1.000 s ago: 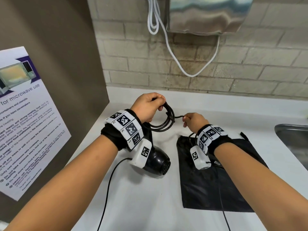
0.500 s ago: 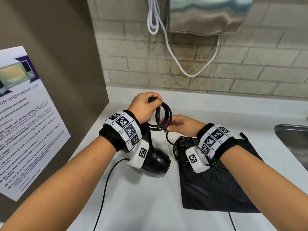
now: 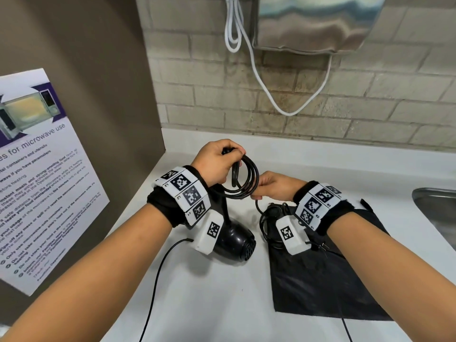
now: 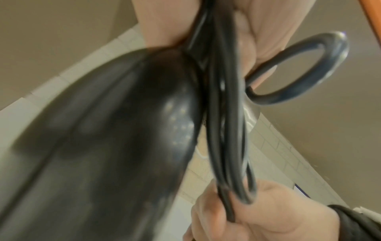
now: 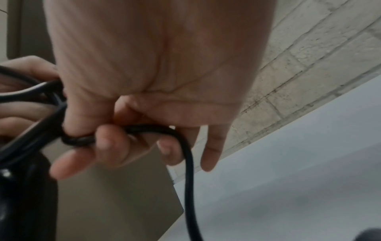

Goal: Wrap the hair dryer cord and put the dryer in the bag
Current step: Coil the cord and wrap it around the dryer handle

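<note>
A: Head view first. What is the surface and the room?

B: A pale counter [image 3: 209, 304] set in a corner, a brown panel wall on the left bearing a microwave-use notice [image 3: 37, 174], a brick-tiled wall behind. A metal wall dispenser [image 3: 318, 23] hangs above, with a white cable [image 3: 259, 77] looped beneath it. The edge of a steel sink [image 3: 434, 208] shows at right.

A: The task's items?

B: The black hair dryer [image 3: 234, 239] stands on the counter, handle up. The left hand [image 3: 217, 164] is clamped round the handle top and the coiled cord [image 3: 246, 178]. The right hand [image 3: 274, 186] pinches the cord at the coil's lower edge. The black bag [image 3: 320, 280] lies flat on the counter just right of the dryer; loose cord rests on its upper left corner.

A: Left wrist view?

B: Blurred. The dryer body [image 4: 103, 146] fills the frame, cord loops [image 4: 226, 130] run beside it, and the right hand [image 4: 257, 216] grips the strand below.

A: Right wrist view?

B: The right hand's [image 5: 154, 81] thumb and forefinger are closed on the cord [image 5: 185, 163], which drops toward the counter [image 5: 288, 187]; the other fingers [image 5: 210, 154] hang loose. Brick wall behind.
</note>
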Demonstrator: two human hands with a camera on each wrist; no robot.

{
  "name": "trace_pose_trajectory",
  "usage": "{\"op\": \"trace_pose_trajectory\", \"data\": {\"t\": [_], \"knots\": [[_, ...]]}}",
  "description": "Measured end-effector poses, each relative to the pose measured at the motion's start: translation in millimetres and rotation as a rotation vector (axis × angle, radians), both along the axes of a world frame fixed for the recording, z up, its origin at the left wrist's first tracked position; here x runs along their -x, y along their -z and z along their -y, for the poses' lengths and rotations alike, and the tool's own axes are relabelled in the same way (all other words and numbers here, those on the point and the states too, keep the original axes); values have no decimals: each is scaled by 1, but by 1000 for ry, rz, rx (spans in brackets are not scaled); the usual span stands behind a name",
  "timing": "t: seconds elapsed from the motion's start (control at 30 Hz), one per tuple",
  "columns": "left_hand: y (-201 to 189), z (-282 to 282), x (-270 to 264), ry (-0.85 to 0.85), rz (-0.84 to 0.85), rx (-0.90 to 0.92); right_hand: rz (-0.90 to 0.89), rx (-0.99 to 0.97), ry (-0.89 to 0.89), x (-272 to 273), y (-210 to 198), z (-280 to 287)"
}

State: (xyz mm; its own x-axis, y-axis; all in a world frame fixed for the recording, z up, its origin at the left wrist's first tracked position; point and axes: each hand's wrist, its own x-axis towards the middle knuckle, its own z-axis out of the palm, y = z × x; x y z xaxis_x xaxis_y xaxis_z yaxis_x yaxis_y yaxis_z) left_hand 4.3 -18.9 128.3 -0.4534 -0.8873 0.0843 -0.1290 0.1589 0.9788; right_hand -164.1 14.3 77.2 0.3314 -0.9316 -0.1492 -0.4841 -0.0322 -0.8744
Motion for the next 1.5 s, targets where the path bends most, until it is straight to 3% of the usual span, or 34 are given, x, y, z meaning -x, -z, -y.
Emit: {"op": "trace_pose_trajectory", "data": {"t": [0.07, 0.17, 0.33, 0.53, 0.7, 0.83, 0.9, 1.03, 1.2, 1.4, 1.5], "knots": [[1, 0, -1, 21, 27, 7, -135, 41, 51, 3, 2, 3], [1, 0, -4, 41, 36, 2, -499, 199, 208, 12, 7, 8], [1, -3, -10, 51, 46, 9, -633, 68, 446, 44, 27, 6], [1, -1, -5, 64, 43, 0, -561, -55, 462, 28, 22, 9], [3, 3, -7, 50, 32, -1, -566, 20, 257, 10, 2, 7], [-2, -2, -7, 59, 33, 11, -46, 38, 130, -8, -10, 5], [-6, -8, -5, 84, 13, -3, 52, -12, 101, -13, -10, 6], [-9, -13, -6, 136, 10, -17, -15, -47, 51, -16, -10, 4], [-1, -3, -8, 138, 37, 5, -93, 81, 25, -19, -11, 5], [3, 2, -5, 171, 7, -26, -381, 200, -87, -17, -11, 5], [1, 1, -3, 177, 62, 31, -336, 192, -57, -20, -18, -2]]}}
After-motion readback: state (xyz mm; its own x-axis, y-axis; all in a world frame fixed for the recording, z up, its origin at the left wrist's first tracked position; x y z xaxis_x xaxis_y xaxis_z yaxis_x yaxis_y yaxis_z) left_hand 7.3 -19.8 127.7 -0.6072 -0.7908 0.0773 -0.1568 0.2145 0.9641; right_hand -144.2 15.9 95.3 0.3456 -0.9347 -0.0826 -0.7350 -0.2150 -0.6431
